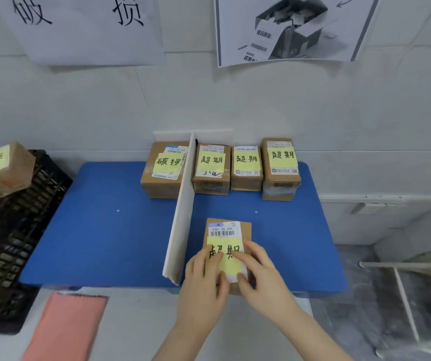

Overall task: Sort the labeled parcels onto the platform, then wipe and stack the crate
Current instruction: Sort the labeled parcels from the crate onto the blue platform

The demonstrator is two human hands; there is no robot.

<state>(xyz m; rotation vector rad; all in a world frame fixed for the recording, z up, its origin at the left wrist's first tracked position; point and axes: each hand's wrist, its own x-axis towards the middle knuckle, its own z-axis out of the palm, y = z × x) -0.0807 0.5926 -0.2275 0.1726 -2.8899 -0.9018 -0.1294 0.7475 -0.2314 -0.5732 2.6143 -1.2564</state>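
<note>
Black crate (26,217) holds cardboard parcels (3,173); left grip (204,277) and right grip (258,272) both clasp the front parcel (223,230) on blue platform (105,230).

You're at a parcel-returns sorting station: beyond your right hand (260,278), labelled parcels (245,168) line a divided platform (105,230) under signs (79,27); a crate (13,243) sits well left of your hand.
</note>
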